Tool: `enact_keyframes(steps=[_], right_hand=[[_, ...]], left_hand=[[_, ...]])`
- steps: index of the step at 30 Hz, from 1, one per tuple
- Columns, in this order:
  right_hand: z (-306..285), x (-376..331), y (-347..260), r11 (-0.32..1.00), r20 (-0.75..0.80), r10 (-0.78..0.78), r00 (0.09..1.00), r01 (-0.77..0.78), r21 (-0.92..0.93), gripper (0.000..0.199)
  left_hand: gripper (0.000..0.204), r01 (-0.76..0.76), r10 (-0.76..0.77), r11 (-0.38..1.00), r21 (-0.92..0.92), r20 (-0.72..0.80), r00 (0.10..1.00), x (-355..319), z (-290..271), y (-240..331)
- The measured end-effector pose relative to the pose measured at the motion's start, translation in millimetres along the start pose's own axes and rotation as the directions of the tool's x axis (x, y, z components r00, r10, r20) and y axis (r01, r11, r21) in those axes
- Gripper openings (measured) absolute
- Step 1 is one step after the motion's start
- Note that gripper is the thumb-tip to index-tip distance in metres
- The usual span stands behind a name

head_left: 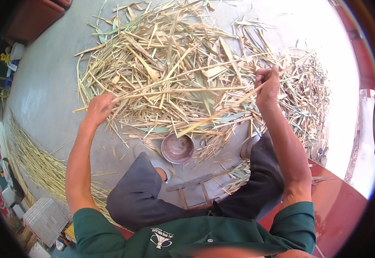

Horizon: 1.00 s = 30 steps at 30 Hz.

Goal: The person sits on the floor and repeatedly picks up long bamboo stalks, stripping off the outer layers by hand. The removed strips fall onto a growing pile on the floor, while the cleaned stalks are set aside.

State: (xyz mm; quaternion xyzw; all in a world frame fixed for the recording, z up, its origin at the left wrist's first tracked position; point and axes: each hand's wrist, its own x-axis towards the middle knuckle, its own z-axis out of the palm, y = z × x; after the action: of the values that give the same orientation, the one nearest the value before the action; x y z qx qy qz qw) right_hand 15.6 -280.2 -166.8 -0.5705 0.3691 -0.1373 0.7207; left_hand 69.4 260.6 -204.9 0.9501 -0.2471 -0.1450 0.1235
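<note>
My left hand (101, 108) is closed around thin, pale dry reed stalks (183, 90), whose long ends stretch to the right toward my other hand. Out to the right, my right hand (268, 86) pinches a yellowish reed stalk (222, 111). That stalk slants down to the left, and its lower end is above a round metal bowl (177, 157) on the floor between my feet. Under both hands spreads a wide heap of cut reed pieces and dry leaves (153, 64). How many stalks my left fingers hold cannot be made out.
A bundle of long greenish stalks (39, 157) lies on the floor at my left. Between my legs is a low metal frame (194, 189). A white wire crate (46, 220) stands at lower left, and a red surface (338, 198) is beside me on the right.
</note>
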Motion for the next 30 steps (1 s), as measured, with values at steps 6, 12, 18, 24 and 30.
enact_keyframes(steps=[6,12,18,24,30], right_hand=[[-29.7,-51.2,-46.7,0.983,-0.018,-0.061,0.998,0.063,0.173,0.057],[-3.4,-141.1,-77.6,0.963,0.042,-0.137,0.99,0.123,0.24,0.064],[19.9,-194.8,-80.5,0.948,0.221,-0.108,0.969,0.034,0.316,0.058],[-28.8,-169.7,-89.1,0.962,0.449,-0.02,0.893,-0.104,0.251,0.025],[-67.6,-151.7,-112.6,0.992,0.457,-0.038,0.889,-0.024,0.128,0.023]], left_hand=[[0.018,0.166,-0.139,0.93,0.328,-0.104,0.985,-74.6,-79.6,15.5],[0.029,-0.197,0.307,0.949,0.246,-0.581,0.754,-70.0,-153.7,201.8],[0.025,-0.458,0.441,0.88,0.124,-0.572,0.692,-48.2,-127.6,337.5],[0.019,-0.513,0.38,0.85,-0.12,-0.535,0.755,-41.1,-106.3,297.2],[0.025,-0.347,0.414,0.907,0.238,-0.648,0.639,-49.1,-112.9,290.6]])
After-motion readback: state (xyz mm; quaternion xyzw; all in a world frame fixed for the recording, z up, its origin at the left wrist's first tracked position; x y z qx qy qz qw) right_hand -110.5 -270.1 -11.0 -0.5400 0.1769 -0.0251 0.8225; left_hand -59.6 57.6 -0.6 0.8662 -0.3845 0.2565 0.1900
